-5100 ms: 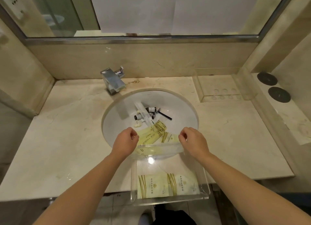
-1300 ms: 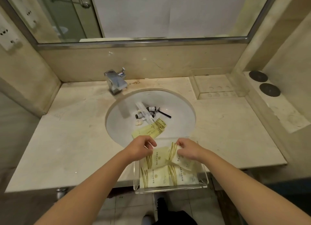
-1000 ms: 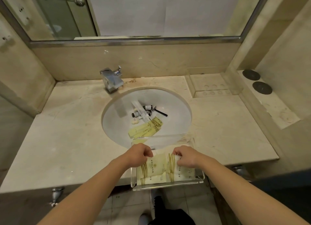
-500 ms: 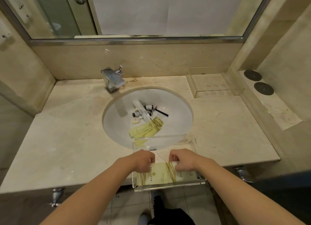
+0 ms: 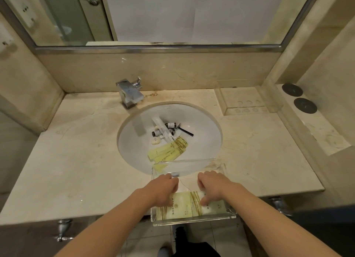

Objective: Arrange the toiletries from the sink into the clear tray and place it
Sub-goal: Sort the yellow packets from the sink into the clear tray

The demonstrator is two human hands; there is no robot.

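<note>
A clear tray (image 5: pixel 192 220) rests on the counter's front edge, half over the sink rim and partly overhanging the floor. Yellow-striped packets (image 5: pixel 190 205) lie flat at its near end. My left hand (image 5: pixel 163 189) and my right hand (image 5: pixel 213 185) press down on those packets, fingers on top of them. In the white sink (image 5: pixel 207 126) lie more yellow packets (image 5: pixel 169 150), two small dark bottles (image 5: pixel 157 133), a black razor (image 5: pixel 185 131), a clear-wrapped stick (image 5: pixel 163 129) and a small soap (image 5: pixel 155 141).
A chrome faucet (image 5: pixel 128 93) stands behind the sink. A second clear tray (image 5: pixel 247 101) sits at the back right of the marble counter (image 5: pixel 76 160). Two dark round coasters (image 5: pixel 298 98) lie on the raised ledge at right. A mirror runs along the back wall.
Both hands brought a packet from the sink into the tray and laid it on the one there. They have slid it toward the tray's near end and now press it flat.
</note>
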